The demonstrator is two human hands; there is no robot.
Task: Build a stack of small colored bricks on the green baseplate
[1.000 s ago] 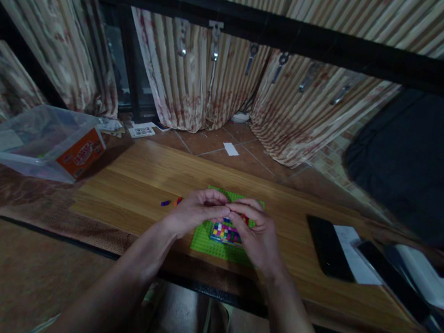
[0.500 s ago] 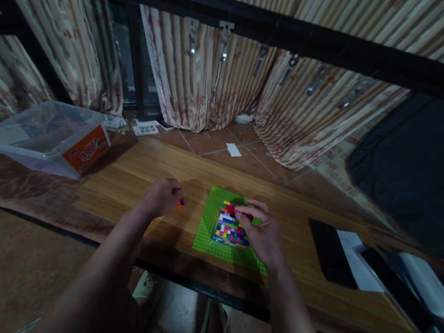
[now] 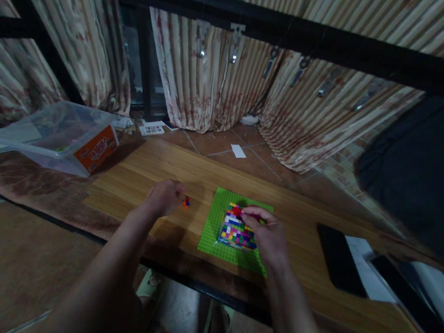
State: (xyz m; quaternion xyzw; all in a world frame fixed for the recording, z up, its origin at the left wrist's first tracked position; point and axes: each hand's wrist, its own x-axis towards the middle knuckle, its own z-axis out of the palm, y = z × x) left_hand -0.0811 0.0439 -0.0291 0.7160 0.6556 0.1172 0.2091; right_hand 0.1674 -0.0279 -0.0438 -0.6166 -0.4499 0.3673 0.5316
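On a green studded baseplate (image 3: 209, 231) stands a low block of many-coloured toy bricks (image 3: 233, 230), with red ones at its far side. My right hand (image 3: 268, 233) reaches over the block from the right, thumb and forefinger pinched at its far edge on what seems a small toy brick, mostly hidden by the fingertips. To the left of the baseplate, my left hand (image 3: 165, 197) hovers low over the table with its fingers curled; what they hold, if anything, is hidden. Beside its fingertips lie a few small red, orange and blue bricks (image 3: 186, 203).
A clear plastic bin (image 3: 53, 134) with an orange label stands at the table's left end. To the right, a black flat object (image 3: 339, 259) lies beside white paper (image 3: 370, 270). A dark metal bar (image 3: 258, 23) with hanging clips crosses above the wooden table (image 3: 189, 162).
The whole view has shifted slightly, so things sit further right. My right hand's fingers have drawn closer together at the block's far edge. My left hand stays beside the loose bricks.
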